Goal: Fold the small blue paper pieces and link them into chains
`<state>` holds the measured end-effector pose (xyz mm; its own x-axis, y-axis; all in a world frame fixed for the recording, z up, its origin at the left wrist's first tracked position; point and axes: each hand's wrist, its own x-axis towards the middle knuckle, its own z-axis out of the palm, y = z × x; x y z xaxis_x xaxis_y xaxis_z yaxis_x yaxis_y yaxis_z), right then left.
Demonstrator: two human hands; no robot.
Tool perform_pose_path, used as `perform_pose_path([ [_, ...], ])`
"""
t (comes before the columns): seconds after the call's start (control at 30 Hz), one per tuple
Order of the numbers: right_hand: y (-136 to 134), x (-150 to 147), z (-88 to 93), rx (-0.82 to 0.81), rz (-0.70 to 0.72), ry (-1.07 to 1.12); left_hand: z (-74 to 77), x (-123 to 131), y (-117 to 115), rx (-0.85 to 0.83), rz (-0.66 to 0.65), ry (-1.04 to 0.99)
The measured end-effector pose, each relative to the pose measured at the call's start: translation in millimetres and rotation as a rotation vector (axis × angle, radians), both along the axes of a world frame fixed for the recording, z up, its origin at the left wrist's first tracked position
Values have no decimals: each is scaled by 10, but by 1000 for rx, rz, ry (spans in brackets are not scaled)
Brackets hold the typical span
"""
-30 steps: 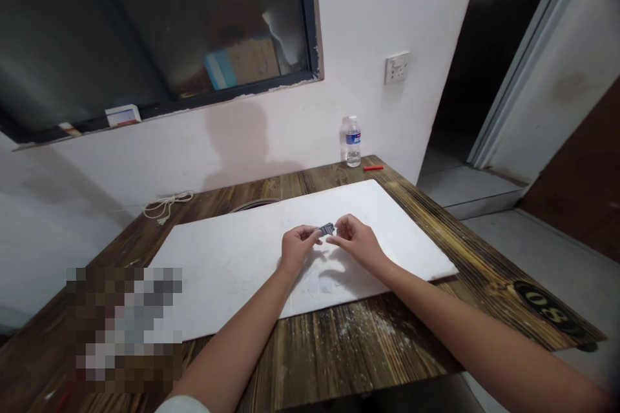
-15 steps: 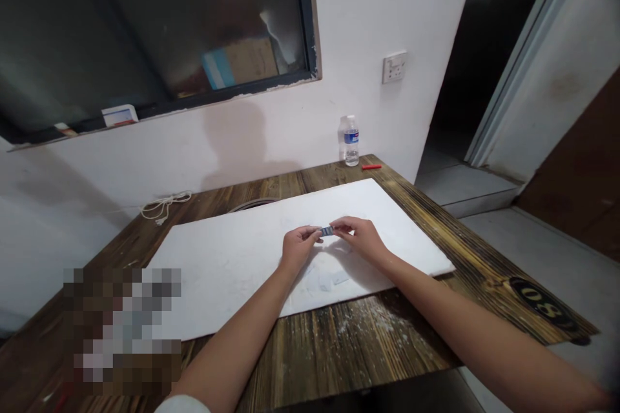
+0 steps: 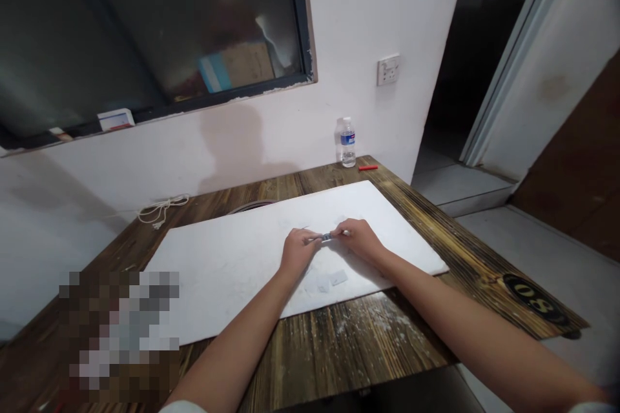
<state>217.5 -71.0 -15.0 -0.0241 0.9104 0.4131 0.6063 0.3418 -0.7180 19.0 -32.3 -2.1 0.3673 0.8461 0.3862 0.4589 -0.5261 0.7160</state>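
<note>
2 bare hands meet over one small dark blue strip (image 3: 327, 236): the left hand (image 3: 300, 250) and the right hand (image 3: 357, 239) each pinch an end of it between curled fingertips, so it sits edge-on in the narrow gap between them, above a white foam board (image 3: 217, 287). What the strip is made of is too small to tell. Nearer the body, 2 small translucent squares (image 3: 330, 281) lie flat on the smooth board, just below the hands. The board rests on a dark wooden table (image 3: 339, 352), its rough, streaky grain dusted with white crumbs. Farther off, a coiled white cord (image 3: 159, 210) lies near the table's back edge, and a clear plastic water bottle (image 3: 346, 142) stands beside a short red stick (image 3: 368, 168). Behind them rise a white wall (image 3: 368, 13) and a dark window (image 3: 169, 26).
</note>
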Motion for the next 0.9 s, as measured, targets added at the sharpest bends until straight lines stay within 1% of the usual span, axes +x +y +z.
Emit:
perform_pose_path([
  [0.07, 7, 5, -10, 20, 1, -1, -6, -3, -1, -18, 19, -14],
  [0.13, 13, 9, -13, 9, 12, -29, -25, -3, -1, -97, 17, -10],
  [0.2, 18, 8, -13, 31, 15, -47, -48, -1, -3, -167, 19, -33],
  [0.3, 21, 0, -15, 99, 10, -41, -68, -2, -12, -155, 0, -28],
  [0.4, 15, -4, -27, 37, 29, -61, -61, -3, -26, -108, -37, 46],
  [0.53, 3, 14, -16, -20, 2, -56, -34, 6, -34, -79, 36, 31],
  [0.6, -2, 25, 7, -27, -6, -40, -25, 13, -34, -104, 56, 8],
  [0.7, -9, 36, 56, -44, 5, -23, -16, 23, -42, -168, 16, -30],
  [0.8, -9, 69, 106, -75, 48, -47, -4, 32, -58, -174, -10, -31],
  [0.9, -4, 154, 143, -111, 113, -101, 7, 38, -65, -165, 43, -61],
])
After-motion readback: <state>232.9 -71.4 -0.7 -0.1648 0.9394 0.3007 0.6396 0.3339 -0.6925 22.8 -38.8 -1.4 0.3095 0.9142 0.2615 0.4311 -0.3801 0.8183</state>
